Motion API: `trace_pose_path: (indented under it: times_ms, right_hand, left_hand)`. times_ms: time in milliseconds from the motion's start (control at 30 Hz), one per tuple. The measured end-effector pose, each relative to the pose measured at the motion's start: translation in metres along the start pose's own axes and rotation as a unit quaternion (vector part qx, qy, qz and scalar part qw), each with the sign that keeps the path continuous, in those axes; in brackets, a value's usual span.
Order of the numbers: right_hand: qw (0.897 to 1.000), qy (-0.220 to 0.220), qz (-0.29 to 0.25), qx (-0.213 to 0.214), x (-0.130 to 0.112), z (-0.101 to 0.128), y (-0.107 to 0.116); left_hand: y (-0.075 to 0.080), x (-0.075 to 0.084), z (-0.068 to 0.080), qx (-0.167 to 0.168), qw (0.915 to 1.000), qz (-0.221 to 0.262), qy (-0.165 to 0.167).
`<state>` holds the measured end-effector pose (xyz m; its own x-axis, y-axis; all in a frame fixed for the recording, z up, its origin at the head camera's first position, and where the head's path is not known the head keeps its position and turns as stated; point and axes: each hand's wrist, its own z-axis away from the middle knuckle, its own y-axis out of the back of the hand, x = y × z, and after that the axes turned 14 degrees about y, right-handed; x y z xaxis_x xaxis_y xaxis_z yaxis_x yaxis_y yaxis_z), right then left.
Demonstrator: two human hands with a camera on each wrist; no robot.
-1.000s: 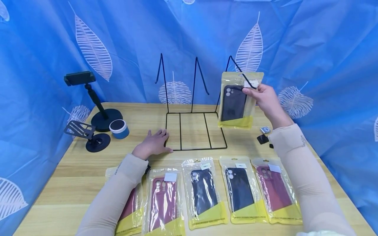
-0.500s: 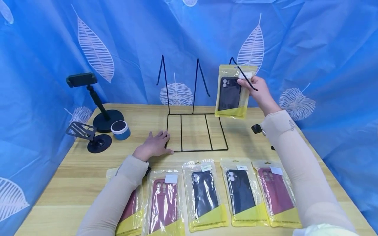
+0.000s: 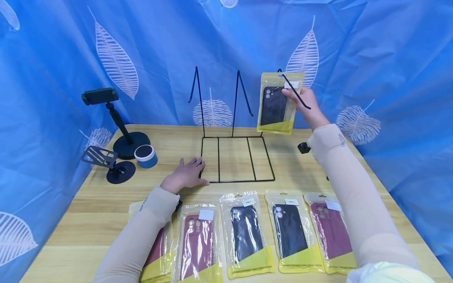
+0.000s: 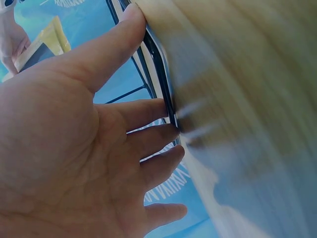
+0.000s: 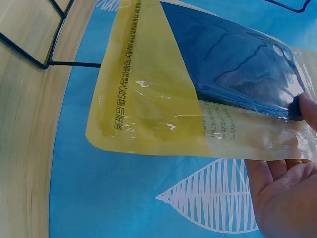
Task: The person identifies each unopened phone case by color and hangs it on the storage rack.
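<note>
My right hand [image 3: 308, 107] pinches a clear and yellow bag [image 3: 276, 126] holding a black phone case [image 3: 272, 108], thumb on the front and fingers behind. This bag hangs upright at the right prong [image 3: 300, 98] of a black wire display rack [image 3: 244, 181]. The prong appears to pass through the bag's top edge and slants out in front. My left hand [image 3: 185, 175] rests at the rack base's left side. In the left wrist view, its thumb and fingers [image 4: 153, 136] reach out and touch the base wire [image 4: 161, 74].
Several bagged phone cases, black [image 3: 245, 234] and dark red [image 3: 196, 245], lie in a row along the front. Left of the rack stand two phone stands [image 3: 131, 144] [image 3: 121, 172] and a blue-white jar [image 3: 146, 156]. A leaf-print blue curtain [image 3: 162, 47] hangs behind.
My right hand has moved the bagged black case back and up along the right prong, toward the rack's upright. My left hand has stayed at the base.
</note>
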<state>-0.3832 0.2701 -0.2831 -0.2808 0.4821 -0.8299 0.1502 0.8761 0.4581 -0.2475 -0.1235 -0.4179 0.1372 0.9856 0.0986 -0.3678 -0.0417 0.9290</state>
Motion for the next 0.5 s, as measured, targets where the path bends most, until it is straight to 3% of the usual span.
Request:
trace_pose_path:
  times_ms: [167, 400, 500]
  right_hand:
    - [1.0, 0.001, 0.008, 0.006, 0.006, -0.008, -0.002]
    - [0.999, 0.016, -0.039, 0.03, 0.002, -0.011, -0.011]
    - [0.999, 0.01, -0.032, 0.028, 0.0, -0.01, -0.013]
  left_hand:
    - [-0.001, 0.001, 0.001, -0.002, 1.0, -0.003, 0.001]
    - [-0.001, 0.0, 0.002, 0.001, 1.0, 0.004, 0.002]
    - [-0.001, 0.0, 0.002, 0.0, 1.0, 0.005, 0.001]
